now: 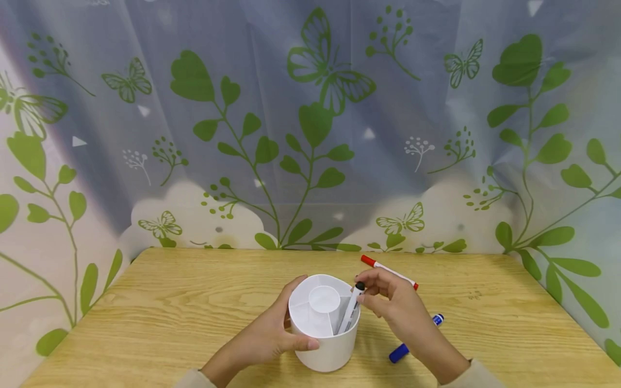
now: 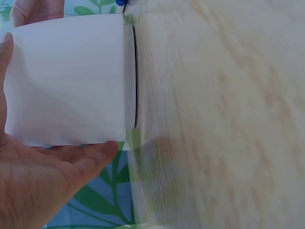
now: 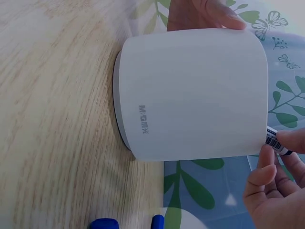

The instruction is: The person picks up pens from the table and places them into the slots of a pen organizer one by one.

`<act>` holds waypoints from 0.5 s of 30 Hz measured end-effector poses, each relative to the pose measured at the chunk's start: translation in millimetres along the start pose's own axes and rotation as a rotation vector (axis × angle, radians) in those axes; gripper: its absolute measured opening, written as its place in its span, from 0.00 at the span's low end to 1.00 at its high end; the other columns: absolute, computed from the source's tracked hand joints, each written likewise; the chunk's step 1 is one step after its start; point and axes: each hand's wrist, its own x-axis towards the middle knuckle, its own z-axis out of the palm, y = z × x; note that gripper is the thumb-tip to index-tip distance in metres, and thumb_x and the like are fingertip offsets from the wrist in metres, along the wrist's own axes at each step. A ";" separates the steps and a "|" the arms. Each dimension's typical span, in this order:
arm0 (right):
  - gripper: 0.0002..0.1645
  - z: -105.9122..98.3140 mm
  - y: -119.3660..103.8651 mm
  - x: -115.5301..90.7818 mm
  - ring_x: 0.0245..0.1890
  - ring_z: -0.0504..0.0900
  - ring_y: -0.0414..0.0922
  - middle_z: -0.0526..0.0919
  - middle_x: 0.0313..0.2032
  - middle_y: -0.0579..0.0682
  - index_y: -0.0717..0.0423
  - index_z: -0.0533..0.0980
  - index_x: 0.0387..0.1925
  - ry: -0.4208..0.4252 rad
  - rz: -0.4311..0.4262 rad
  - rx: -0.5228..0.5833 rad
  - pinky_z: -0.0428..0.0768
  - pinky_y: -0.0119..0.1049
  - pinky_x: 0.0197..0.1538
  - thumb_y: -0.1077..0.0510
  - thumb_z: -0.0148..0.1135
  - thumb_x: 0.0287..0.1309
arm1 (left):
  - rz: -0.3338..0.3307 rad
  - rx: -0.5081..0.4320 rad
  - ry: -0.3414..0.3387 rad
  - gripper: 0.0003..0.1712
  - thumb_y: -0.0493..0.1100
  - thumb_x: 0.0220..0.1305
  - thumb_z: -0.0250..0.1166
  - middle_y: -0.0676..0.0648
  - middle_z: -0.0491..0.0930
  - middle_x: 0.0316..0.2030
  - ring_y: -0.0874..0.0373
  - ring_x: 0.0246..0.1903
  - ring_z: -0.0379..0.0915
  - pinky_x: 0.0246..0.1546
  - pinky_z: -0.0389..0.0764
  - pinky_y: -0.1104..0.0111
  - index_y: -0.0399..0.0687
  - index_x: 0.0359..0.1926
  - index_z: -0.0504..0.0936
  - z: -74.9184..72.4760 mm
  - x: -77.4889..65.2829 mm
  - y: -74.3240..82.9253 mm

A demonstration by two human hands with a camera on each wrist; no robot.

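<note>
A round white pen holder [image 1: 326, 353] with a divided top and a round centre cup stands upright on the table. My left hand [image 1: 262, 335] grips it from the left, thumb at the front and fingers round the far side. A white marker with a black cap [image 1: 350, 310] leans inside a right-hand compartment, its capped end above the rim. My right hand [image 1: 400, 304] pinches that upper end between thumb and fingers. In the right wrist view the marker's barcode end [image 3: 274, 138] shows past the rim; the rest is hidden by the holder wall.
A red-capped white marker [image 1: 388, 269] lies on the wooden table [image 1: 194, 302] behind my right hand. A blue marker [image 1: 399, 353] lies under my right forearm, which hides its middle. Behind the table hangs a leaf-and-butterfly curtain [image 1: 271, 81].
</note>
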 end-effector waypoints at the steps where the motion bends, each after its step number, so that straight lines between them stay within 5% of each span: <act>1: 0.18 0.1 0.3 -0.2 0.40 0.79 0.40 0.87 0.44 0.54 0.64 0.79 0.53 -0.001 0.002 0.002 0.77 0.31 0.33 0.66 0.70 0.62 | 0.001 0.000 0.001 0.65 0.48 0.57 0.82 0.44 0.69 0.71 0.48 0.71 0.66 0.74 0.65 0.40 0.57 0.83 0.47 -0.1 0.0 -0.2; 15: 0.21 -9.9 0.6 -7.6 0.45 0.81 0.43 0.85 0.52 0.56 0.60 0.78 0.58 -0.031 0.051 -0.016 0.81 0.35 0.37 0.62 0.69 0.66 | 0.023 -0.003 -0.009 0.63 0.43 0.58 0.81 0.39 0.68 0.72 0.43 0.71 0.69 0.73 0.70 0.44 0.53 0.83 0.49 -2.6 -4.1 4.4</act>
